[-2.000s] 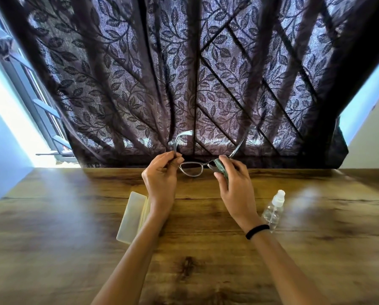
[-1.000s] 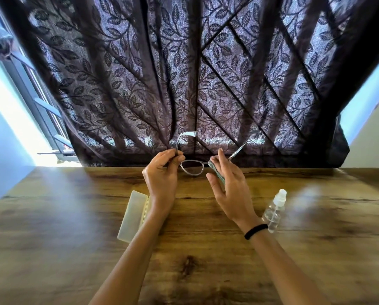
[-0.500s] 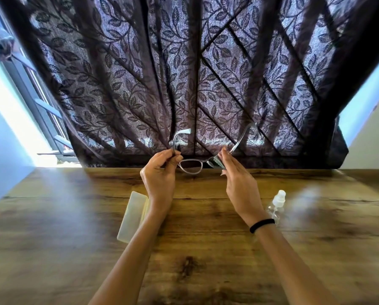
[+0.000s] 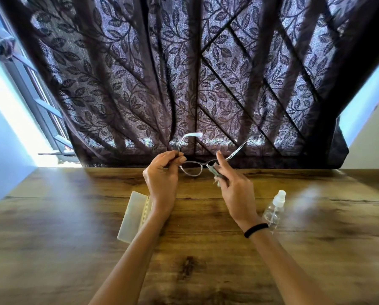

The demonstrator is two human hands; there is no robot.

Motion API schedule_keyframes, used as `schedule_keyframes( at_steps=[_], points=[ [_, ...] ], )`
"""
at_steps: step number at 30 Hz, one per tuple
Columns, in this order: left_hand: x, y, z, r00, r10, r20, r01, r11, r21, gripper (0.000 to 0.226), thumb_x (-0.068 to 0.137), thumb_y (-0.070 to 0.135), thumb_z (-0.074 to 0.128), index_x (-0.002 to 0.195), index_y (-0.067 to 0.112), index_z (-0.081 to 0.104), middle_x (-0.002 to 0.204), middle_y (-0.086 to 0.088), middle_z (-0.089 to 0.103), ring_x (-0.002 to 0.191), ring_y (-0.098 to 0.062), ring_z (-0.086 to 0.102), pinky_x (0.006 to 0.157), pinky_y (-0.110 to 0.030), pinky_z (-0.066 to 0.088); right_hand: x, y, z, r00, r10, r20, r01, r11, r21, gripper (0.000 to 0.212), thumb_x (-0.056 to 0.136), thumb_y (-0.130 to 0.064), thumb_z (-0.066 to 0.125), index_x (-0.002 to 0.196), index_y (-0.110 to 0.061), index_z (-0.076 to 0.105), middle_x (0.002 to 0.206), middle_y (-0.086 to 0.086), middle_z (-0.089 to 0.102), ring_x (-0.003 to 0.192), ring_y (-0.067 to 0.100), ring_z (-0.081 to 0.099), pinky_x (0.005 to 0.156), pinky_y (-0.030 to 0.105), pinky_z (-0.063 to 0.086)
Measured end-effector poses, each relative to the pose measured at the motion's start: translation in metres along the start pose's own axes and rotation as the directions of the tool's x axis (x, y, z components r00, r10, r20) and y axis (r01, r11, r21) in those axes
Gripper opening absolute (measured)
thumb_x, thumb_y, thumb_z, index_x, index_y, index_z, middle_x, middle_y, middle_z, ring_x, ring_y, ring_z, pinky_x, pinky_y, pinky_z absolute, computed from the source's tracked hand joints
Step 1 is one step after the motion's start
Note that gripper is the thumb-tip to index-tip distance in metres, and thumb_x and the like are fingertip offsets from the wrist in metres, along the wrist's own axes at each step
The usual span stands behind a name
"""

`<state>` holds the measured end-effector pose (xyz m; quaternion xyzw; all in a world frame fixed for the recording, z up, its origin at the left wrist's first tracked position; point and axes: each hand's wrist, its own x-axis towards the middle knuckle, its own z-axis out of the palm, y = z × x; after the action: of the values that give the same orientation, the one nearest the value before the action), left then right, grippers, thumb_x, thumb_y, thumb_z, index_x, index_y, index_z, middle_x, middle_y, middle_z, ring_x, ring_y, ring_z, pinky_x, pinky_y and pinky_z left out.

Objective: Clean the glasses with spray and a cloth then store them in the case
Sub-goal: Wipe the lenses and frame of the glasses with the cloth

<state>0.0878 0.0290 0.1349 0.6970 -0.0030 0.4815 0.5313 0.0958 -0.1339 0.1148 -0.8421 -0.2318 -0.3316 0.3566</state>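
The glasses (image 4: 192,169), with a thin pale frame and both arms unfolded toward the curtain, are held up above the far part of the wooden table (image 4: 74,238). My left hand (image 4: 162,172) pinches the frame at its left hinge. My right hand (image 4: 234,183) pinches a small grey-green cloth (image 4: 215,172) over the right lens, which the cloth and fingers hide. A pale rectangular case (image 4: 133,215) lies on the table under my left wrist. A clear spray bottle (image 4: 274,210) with a white cap stands to the right of my right wrist.
A dark leaf-patterned curtain (image 4: 184,73) hangs right behind the table's far edge. A bright window (image 4: 19,95) is at the left and a pale wall (image 4: 371,139) at the right.
My right hand has been shifting over the right lens with the cloth, its fingers opening and closing on it. My left hand and the glasses stayed almost in place.
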Motion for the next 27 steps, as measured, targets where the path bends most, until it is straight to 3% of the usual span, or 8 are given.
schedule_keyframes(
  at_steps=[5, 7, 9, 12, 15, 20, 24, 27],
  points=[
    [-0.002, -0.004, -0.004, 0.999, 0.028, 0.03, -0.031, 0.996, 0.085, 0.016, 0.072, 0.005, 0.075, 0.088, 0.003, 0.072, 0.084, -0.002, 0.07, 0.076, 0.002, 0.063, 0.073, -0.008, 0.048, 0.003, -0.004, 0.001, 0.988, 0.149, 0.036, -0.154, 0.953, 0.263, 0.064, 0.081, 0.003, 0.065, 0.136, -0.017, 0.038, 0.113, 0.002, 0.067, 0.051, -0.002, 0.058, 0.046, 0.009, 0.045],
    [0.0, -0.005, -0.007, 0.998, 0.042, 0.035, -0.046, 0.992, 0.115, 0.016, 0.072, 0.007, 0.074, 0.088, 0.002, 0.072, 0.084, -0.004, 0.071, 0.074, -0.002, 0.064, 0.073, -0.009, 0.049, 0.008, -0.004, -0.005, 0.963, 0.266, 0.047, -0.26, 0.861, 0.436, 0.062, 0.079, 0.001, 0.067, 0.133, -0.018, 0.043, 0.116, 0.003, 0.065, 0.074, 0.003, 0.068, 0.064, 0.018, 0.055],
    [0.002, -0.006, -0.008, 0.997, 0.061, 0.043, -0.066, 0.989, 0.134, 0.016, 0.073, 0.008, 0.074, 0.087, 0.001, 0.073, 0.084, -0.006, 0.071, 0.074, -0.008, 0.065, 0.073, -0.012, 0.051, 0.011, -0.003, -0.009, 0.917, 0.391, 0.074, -0.344, 0.685, 0.642, 0.061, 0.075, 0.002, 0.069, 0.127, -0.021, 0.047, 0.115, 0.003, 0.065, 0.099, 0.007, 0.065, 0.085, 0.029, 0.054],
    [0.003, -0.006, -0.009, 0.997, 0.065, 0.044, -0.07, 0.988, 0.14, 0.016, 0.073, 0.008, 0.074, 0.087, 0.001, 0.072, 0.084, -0.007, 0.071, 0.074, -0.011, 0.066, 0.073, -0.016, 0.053, 0.015, 0.0, -0.015, 0.858, 0.513, 0.025, -0.345, 0.539, 0.769, 0.054, 0.072, 0.005, 0.07, 0.119, -0.018, 0.055, 0.11, 0.005, 0.066, 0.098, 0.007, 0.065, 0.077, 0.021, 0.055],
    [0.004, -0.008, -0.01, 0.998, 0.053, 0.042, -0.058, 0.989, 0.139, 0.016, 0.073, 0.006, 0.074, 0.088, 0.001, 0.072, 0.085, -0.005, 0.071, 0.074, -0.009, 0.065, 0.073, -0.014, 0.052, 0.018, 0.004, -0.02, 0.823, 0.563, -0.071, -0.296, 0.532, 0.794, 0.05, 0.073, 0.007, 0.069, 0.116, -0.013, 0.057, 0.104, 0.001, 0.067, 0.09, 0.003, 0.067, 0.072, 0.014, 0.053],
    [0.006, -0.006, -0.014, 0.998, 0.026, 0.061, -0.034, 0.99, 0.14, 0.014, 0.073, 0.003, 0.073, 0.087, 0.001, 0.072, 0.082, -0.001, 0.069, 0.071, 0.0, 0.062, 0.071, -0.009, 0.049, 0.028, 0.012, -0.026, 0.795, 0.583, -0.165, -0.261, 0.576, 0.775, 0.047, 0.073, 0.004, 0.07, 0.115, -0.013, 0.058, 0.103, 0.003, 0.068, 0.092, 0.009, 0.067, 0.078, 0.02, 0.055],
    [0.008, 0.001, -0.016, 0.997, -0.047, 0.063, 0.041, 0.994, 0.105, 0.014, 0.074, 0.001, 0.072, 0.087, 0.004, 0.072, 0.081, -0.002, 0.07, 0.069, 0.006, 0.061, 0.07, -0.009, 0.048, 0.03, 0.018, -0.022, 0.824, 0.564, -0.044, -0.355, 0.576, 0.737, 0.05, 0.074, 0.005, 0.068, 0.12, -0.009, 0.056, 0.106, 0.004, 0.067, 0.096, 0.012, 0.067, 0.084, 0.029, 0.055],
    [0.01, 0.007, -0.017, 0.992, -0.092, 0.085, 0.086, 0.994, 0.072, 0.014, 0.075, 0.001, 0.071, 0.088, 0.004, 0.072, 0.081, -0.003, 0.07, 0.071, -0.007, 0.064, 0.072, -0.022, 0.053, 0.024, 0.017, -0.016, 0.856, 0.515, 0.04, -0.392, 0.598, 0.699, 0.05, 0.073, 0.004, 0.069, 0.113, -0.023, 0.058, 0.1, -0.004, 0.068, 0.093, 0.006, 0.067, 0.081, 0.021, 0.054]
  ],
)
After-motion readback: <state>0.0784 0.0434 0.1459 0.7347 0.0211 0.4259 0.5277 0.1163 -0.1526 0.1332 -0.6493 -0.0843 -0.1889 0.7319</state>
